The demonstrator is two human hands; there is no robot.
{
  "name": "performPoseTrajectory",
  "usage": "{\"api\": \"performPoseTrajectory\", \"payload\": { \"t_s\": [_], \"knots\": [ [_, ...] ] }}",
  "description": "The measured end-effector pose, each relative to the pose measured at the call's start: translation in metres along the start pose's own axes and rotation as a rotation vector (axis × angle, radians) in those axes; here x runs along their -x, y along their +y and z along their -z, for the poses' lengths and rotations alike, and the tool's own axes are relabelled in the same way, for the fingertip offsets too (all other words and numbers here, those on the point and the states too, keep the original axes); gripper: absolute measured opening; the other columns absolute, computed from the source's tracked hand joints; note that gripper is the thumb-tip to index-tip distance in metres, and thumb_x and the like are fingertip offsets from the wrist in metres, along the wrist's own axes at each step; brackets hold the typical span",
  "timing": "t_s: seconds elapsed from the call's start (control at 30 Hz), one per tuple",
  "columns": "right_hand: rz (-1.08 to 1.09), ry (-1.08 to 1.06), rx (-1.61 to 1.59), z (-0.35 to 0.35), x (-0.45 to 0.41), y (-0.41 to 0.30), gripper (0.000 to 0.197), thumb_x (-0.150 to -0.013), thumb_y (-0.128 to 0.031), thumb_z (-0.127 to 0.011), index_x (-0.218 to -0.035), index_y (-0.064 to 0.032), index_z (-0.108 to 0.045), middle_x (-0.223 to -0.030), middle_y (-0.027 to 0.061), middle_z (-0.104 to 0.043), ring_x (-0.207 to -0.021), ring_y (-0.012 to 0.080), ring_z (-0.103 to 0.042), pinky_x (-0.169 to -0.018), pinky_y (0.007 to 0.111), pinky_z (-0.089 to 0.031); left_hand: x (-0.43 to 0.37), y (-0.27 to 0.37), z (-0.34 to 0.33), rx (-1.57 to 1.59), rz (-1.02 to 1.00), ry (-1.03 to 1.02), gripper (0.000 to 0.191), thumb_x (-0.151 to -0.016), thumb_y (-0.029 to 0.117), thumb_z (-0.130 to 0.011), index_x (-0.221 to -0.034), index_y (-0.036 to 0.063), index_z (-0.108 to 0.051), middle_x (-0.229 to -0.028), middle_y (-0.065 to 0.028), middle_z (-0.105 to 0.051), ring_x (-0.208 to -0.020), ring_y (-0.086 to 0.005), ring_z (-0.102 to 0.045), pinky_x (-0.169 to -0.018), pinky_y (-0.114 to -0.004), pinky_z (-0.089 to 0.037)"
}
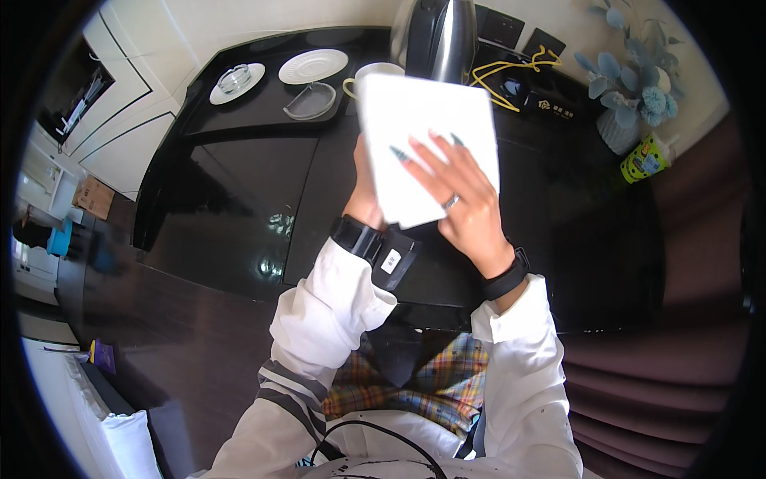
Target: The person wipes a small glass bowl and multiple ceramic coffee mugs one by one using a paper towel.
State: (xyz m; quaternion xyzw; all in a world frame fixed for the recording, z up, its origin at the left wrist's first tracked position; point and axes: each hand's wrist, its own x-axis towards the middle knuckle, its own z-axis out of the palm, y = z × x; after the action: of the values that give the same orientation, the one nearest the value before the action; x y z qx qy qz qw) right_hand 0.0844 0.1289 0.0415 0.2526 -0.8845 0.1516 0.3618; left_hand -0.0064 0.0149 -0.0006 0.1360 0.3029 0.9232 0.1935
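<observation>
A bright white rectangular pad (431, 108), possibly folded paper or cloth, is held up above the black desk in front of me. My left hand (363, 188) is behind its left edge and supports it from there; most of those fingers are hidden. Across the front of the pad lies my right hand (464, 185), back towards me, with long dark-tipped nails and a ring; its thumb is out of sight. Both wrists wear black bands, and a black box-shaped device (395, 260) sits beside the left one. Overexposure hides any detail on the pad.
Behind the pad stand a mug (380, 70) and a steel kettle (446, 42). A dark tray (251, 114) bears a white plate (313, 66), a glass dish (311, 102) and a glass ashtray (234, 78) on a saucer. To the right are yellow cord (499, 75), a flower vase (619, 129) and a green-yellow cup (643, 160).
</observation>
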Motion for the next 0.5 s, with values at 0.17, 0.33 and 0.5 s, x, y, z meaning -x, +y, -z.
{"api": "performPoseTrajectory", "payload": {
  "t_s": [0.17,0.33,0.5],
  "knots": [
    [-0.286,0.183,-0.004,-0.003,0.002,0.018,0.067,-0.055,0.018,-0.048,-0.115,-0.0089,-0.058,-0.121,0.0143,-0.053,-0.113,0.0325,-0.05,-0.096,0.04,-0.04,0.0,0.012,-0.032,0.314,0.307,0.247,0.059,-0.085,0.046,-0.022,-0.116,0.0062,-0.053,-0.11,-0.0124,-0.058,-0.099,-0.0293,-0.058,-0.086,-0.042,-0.045],
    [0.089,0.04,-0.057,-0.001,-0.002,-0.003,0.069,-0.058,0.016,-0.049,-0.118,-0.0181,-0.058,-0.126,0.0081,-0.052,-0.117,0.0272,-0.048,-0.098,0.042,-0.039,0.008,0.005,0.011,-0.061,0.076,-0.087,0.055,-0.091,0.043,-0.03,-0.118,-0.0021,-0.046,-0.11,-0.0205,-0.055,-0.108,-0.0286,-0.052,-0.091,-0.038,-0.045],
    [-0.001,0.028,-0.083,0.002,-0.002,-0.003,0.068,-0.057,0.017,-0.052,-0.117,-0.014,-0.058,-0.123,0.0084,-0.054,-0.117,0.0261,-0.049,-0.099,0.042,-0.038,0.012,0.001,0.011,-0.07,0.136,0.015,0.046,-0.096,0.032,-0.029,-0.129,0.0008,-0.036,-0.125,-0.0165,-0.046,-0.113,-0.0255,-0.049,-0.094,-0.035,-0.043]
  ]
}}
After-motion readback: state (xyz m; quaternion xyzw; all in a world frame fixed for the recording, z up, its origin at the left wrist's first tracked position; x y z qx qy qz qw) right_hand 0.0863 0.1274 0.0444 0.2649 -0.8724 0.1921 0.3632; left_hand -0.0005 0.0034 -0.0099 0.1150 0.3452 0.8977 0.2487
